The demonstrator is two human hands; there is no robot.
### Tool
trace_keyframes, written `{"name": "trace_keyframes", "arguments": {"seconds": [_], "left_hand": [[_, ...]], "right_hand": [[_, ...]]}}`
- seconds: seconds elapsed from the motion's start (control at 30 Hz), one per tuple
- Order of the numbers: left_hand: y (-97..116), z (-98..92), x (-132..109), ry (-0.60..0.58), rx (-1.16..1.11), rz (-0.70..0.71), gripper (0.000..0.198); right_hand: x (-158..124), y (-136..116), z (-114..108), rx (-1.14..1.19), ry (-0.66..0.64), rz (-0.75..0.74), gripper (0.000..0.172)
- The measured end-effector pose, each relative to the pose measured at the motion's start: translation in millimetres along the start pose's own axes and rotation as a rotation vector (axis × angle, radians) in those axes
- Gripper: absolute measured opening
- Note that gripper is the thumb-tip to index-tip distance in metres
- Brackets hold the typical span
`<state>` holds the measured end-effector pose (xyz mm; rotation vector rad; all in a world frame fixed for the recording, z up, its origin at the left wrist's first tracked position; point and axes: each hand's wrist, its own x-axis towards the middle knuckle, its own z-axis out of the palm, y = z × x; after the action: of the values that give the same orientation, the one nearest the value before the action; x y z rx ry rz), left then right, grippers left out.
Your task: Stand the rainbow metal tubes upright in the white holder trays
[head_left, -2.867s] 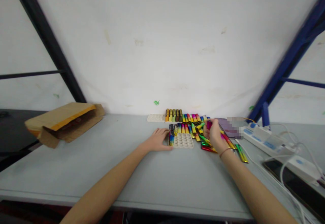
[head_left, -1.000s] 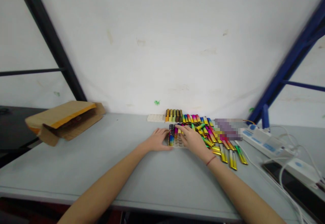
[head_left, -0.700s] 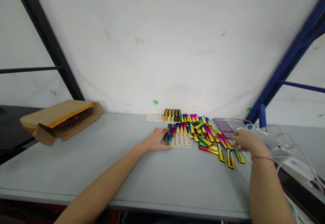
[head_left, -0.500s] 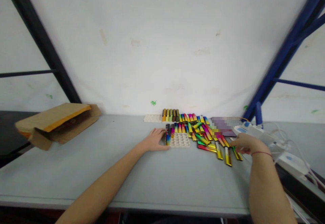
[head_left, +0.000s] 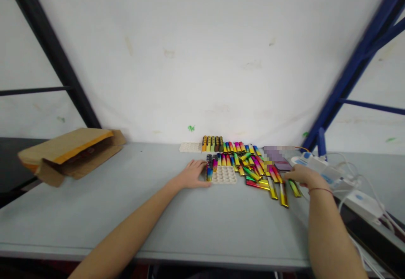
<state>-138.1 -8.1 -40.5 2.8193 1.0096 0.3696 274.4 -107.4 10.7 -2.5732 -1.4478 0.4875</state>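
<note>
The grey table spreads beneath all the fingers. Shiny tubes lie heaped left of the right hand, its fingers bent; whether they grip one, I cannot tell. The left hand spreads fingers and thumb beside a pale tray, dark-topped upright tubes nearest them.

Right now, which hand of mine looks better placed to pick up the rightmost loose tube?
Your right, I'd judge: the right hand is right beside that green-and-yellow tube, while the left hand is beyond the other loose tubes, by the white tray.
</note>
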Motion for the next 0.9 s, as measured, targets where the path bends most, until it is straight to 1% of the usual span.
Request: {"name": "trace_keyframes", "arguments": {"seconds": [0.07, 0.13, 0.17, 0.23, 0.27, 0.33, 0.4, 0.43, 0.47, 0.5, 0.57, 0.6, 0.67, 0.8, 0.83, 0.9], "left_hand": [[1, -1.1, 0, 0.011, -0.006, 0.007, 0.078], [2, -1.8, -1, 0.018, -0.013, 0.009, 0.077], [3, -2.1, -1, 0.019, -0.017, 0.005, 0.077], [3, -2.2, -1, 0.015, -0.024, -0.006, 0.078], [3, -2.1, -1, 0.012, -0.028, -0.010, 0.078], [3, -1.7, 0, 0.007, -0.034, -0.013, 0.079], [3, -1.1, 0, 0.011, -0.037, -0.012, 0.080], [3, -0.9, 0, 0.015, -0.038, -0.013, 0.080], [3, -0.6, 0, 0.016, -0.038, -0.016, 0.080], [4, -0.4, 0, 0.015, -0.038, -0.019, 0.081], [4, 0.0, 0, 0.010, -0.039, -0.024, 0.082], [4, 0.2, 0, 0.009, -0.039, -0.025, 0.082], [4, 0.7, 0, 0.013, -0.039, -0.024, 0.082], [3, 2.1, 0, 0.013, -0.046, -0.021, 0.081], [2, 2.5, 0, 0.015, -0.049, -0.020, 0.080], [2, 3.1, 0, 0.022, -0.053, -0.019, 0.079]], "right_hand": [[-1, -10, -2, -0.092, 0.081, -0.047, 0.027], [-4, -28, -1, -0.158, 0.242, -0.144, 0.026], [-6, -40, 1, -0.140, 0.346, -0.175, 0.026], [-13, -67, 9, -0.017, 0.497, -0.338, 0.031], [-18, -81, 15, 0.077, 0.531, -0.435, 0.032], [-30, -107, 30, 0.285, 0.542, -0.600, 0.038], [-43, -129, 46, 0.474, 0.541, -0.723, 0.036], [-49, -137, 53, 0.531, 0.484, -0.775, 0.033], [-55, -144, 60, 0.577, 0.392, -0.813, 0.030], [-60, -150, 66, 0.612, 0.317, -0.850, 0.031], [-66, -157, 76, 0.696, 0.220, -0.876, 0.035], [-68, -159, 80, 0.743, 0.190, -0.859, 0.035], [-68, -161, 84, 0.825, 0.148, -0.779, 0.032], [-64, -160, 85, 0.868, 0.015, -0.536, 0.027], [-64, -159, 83, 0.874, -0.018, -0.496, 0.025], [-65, -157, 79, 0.895, -0.052, -0.479, 0.022]]}}
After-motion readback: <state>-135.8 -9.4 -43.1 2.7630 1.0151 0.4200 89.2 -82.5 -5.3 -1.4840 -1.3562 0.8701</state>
